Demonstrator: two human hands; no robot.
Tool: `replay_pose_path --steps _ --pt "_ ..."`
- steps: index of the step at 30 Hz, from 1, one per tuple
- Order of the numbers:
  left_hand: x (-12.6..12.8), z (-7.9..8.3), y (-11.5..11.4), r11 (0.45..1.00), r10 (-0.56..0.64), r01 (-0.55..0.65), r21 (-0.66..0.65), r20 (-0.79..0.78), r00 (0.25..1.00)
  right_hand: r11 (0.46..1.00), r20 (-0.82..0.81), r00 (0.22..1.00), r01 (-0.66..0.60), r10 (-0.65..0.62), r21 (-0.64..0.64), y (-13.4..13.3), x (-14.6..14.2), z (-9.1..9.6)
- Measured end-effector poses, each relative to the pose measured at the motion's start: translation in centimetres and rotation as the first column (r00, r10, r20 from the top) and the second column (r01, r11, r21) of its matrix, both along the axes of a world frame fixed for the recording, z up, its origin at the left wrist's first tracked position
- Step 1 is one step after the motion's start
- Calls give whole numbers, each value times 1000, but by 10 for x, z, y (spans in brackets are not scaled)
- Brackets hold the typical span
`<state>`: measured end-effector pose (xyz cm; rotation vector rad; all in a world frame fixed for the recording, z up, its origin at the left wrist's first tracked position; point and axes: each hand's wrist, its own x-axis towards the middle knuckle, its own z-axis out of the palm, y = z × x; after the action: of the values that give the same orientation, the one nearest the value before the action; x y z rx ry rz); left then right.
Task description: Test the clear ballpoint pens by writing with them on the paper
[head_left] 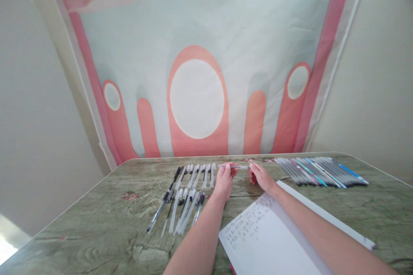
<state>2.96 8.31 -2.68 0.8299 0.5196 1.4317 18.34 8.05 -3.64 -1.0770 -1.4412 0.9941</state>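
My left hand (pixel 226 177) and my right hand (pixel 259 177) are raised over the far middle of the table, each closed in a pinch. Between them lies a thin grey pen refill (pixel 241 166), held level. Its left end pokes out past my left fingers, while my right fingertips grip the other end. Left of my hands, several clear and white pens (pixel 193 176) with caps stand in a back row. A nearer group of pens (pixel 187 210), some with black caps, lies in front of them. Fine detail on the refill is blurred.
Under my right forearm lies an open notebook (pixel 267 240) with handwriting on its page. A long row of thin refills (pixel 309 172), mostly grey with a few coloured ones, spreads at the far right. The wood-patterned table (pixel 106 223) ends at a pink and pale hanging sheet (pixel 200 146).
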Motion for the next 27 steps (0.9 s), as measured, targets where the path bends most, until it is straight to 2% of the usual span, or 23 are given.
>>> replay_pose_path --steps 6,11,16,23,27 --pt "2 -1 -1 999 7 -4 -48 51 999 996 -173 985 -22 7 -88 -1 -3 0" --pt "0 0 -1 997 21 -18 -69 42 999 1000 -73 997 5 -4 11 -5 -4 4" --pt "-2 3 -1 1000 17 -17 -17 -13 1000 1000 -5 1000 6 -6 6 -1 -1 1" --pt "-2 4 -3 1000 -3 3 23 -2 1000 988 -220 971 -118 94 -99 0 -3 0" --pt "-1 5 -4 999 -14 16 -34 65 998 990 -230 970 -102 78 -98 -4 -5 5"
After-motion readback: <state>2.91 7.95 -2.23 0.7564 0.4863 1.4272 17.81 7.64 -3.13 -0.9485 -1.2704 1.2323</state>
